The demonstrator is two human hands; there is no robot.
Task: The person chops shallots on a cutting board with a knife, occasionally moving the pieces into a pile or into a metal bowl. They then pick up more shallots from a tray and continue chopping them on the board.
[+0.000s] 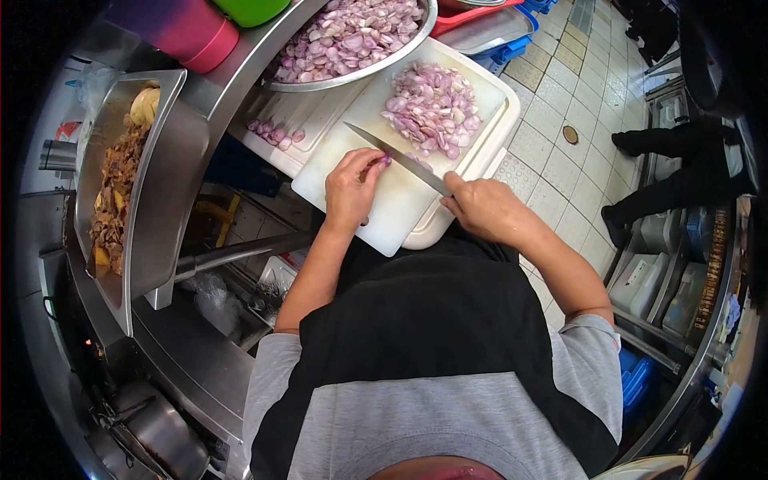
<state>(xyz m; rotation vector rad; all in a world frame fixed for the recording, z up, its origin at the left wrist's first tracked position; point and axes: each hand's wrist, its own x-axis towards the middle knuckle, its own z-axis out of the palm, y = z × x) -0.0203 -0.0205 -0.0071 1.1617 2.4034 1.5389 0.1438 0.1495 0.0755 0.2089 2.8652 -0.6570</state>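
My right hand (486,206) grips the handle of a long kitchen knife (408,162), its blade slanting up and left across the white cutting board (336,166). Pinched in the fingers of my left hand (352,186) is a small purple shallot (385,161), right against the blade. Beyond the knife lies a pile of sliced shallots (436,108) on the board. A few whole peeled shallots (276,134) rest to the left, on the pale surface beside the board.
A big metal bowl (430,28) heaped with shallot pieces stands behind the board. On the left, a deep steel pan (164,172) holds brown cooked food. Red and blue trays (500,36) sit at the back right. A person in dark trousers (680,168) stands across the tiled floor.
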